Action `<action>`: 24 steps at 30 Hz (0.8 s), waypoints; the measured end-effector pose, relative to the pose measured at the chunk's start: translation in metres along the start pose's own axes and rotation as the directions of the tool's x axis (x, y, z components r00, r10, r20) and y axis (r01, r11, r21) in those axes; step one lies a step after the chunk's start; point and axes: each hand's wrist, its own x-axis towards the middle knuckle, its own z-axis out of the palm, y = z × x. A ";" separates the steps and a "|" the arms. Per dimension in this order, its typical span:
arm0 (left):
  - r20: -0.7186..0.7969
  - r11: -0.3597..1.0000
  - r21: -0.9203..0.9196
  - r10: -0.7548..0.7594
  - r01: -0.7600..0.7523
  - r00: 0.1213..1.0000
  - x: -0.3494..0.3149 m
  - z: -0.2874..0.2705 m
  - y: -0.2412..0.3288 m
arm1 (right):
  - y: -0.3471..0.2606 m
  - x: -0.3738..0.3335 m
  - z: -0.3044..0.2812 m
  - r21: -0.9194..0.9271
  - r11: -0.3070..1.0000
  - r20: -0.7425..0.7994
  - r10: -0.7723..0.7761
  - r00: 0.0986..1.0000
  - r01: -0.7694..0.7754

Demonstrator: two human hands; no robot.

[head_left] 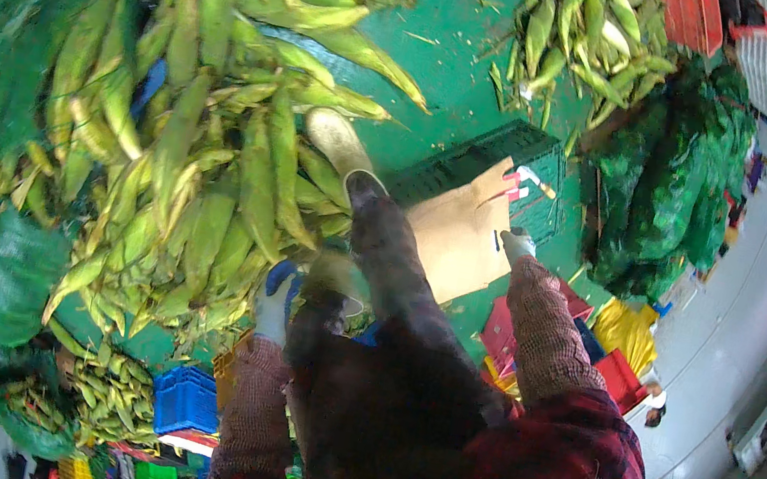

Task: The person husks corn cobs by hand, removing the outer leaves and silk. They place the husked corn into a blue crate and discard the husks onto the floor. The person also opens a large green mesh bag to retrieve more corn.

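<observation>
My left hand (275,299), in a white and blue glove, hangs beside the pile of green corn ears (237,205), near my knee. Its fingers look loosely curved and apart, and I see nothing in them. My right hand (516,245), gloved in pale grey, is closed at the right edge of a brown paper sheet (455,236); its fingertips are small and partly hidden. The sheet lies partly over a dark green plastic crate (459,151). A small white and red item (533,181) sits at the sheet's upper corner.
My boot (339,143) stands against the corn pile. Another heap of corn (589,41) lies at the far right, by filled green net sacks (663,175) and a red crate (690,17). A blue crate (186,401) is at lower left. Green netting (12,127) borders the left.
</observation>
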 end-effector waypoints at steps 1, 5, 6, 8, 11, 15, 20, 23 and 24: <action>0.021 1.000 0.009 -0.011 0.010 1.000 0.006 0.003 -0.008 | 0.018 0.021 0.002 -0.007 1.000 -0.097 0.007 0.995 -0.008; -0.053 0.988 0.018 -0.151 0.152 0.987 0.025 -0.006 -0.013 | 0.030 0.096 -0.004 -0.078 0.997 -0.346 -0.050 0.937 0.024; -0.043 0.995 -0.010 -0.099 0.099 0.994 0.031 -0.024 -0.023 | 0.011 0.106 -0.011 -0.126 0.991 -0.332 -0.086 0.940 0.046; -0.013 0.997 0.010 -0.071 0.071 0.997 0.043 -0.027 -0.021 | 0.005 0.137 -0.028 -0.260 0.961 -0.424 -0.205 0.882 0.098; -0.013 0.998 0.060 -0.029 0.030 1.000 0.058 -0.034 -0.009 | -0.034 0.165 -0.027 -0.419 0.908 -0.306 -0.110 0.946 -0.029; 0.070 0.988 0.071 -0.142 0.138 0.987 0.099 -0.001 -0.010 | 0.021 0.228 -0.061 -0.643 0.766 -0.258 -0.241 0.936 0.020; 0.041 0.987 0.160 0.007 -0.013 0.999 0.065 0.029 0.033 | 0.042 0.208 -0.084 -0.634 0.752 -0.334 -0.476 0.814 0.180; -0.037 0.987 0.149 0.058 -0.052 0.998 0.029 0.011 0.039 | -0.024 0.118 -0.089 -0.280 0.853 -0.154 -0.493 0.856 0.441; -0.050 0.981 0.177 0.087 -0.077 0.995 0.033 0.015 0.030 | -0.017 0.114 -0.116 -0.293 0.832 -0.207 -0.537 0.818 0.472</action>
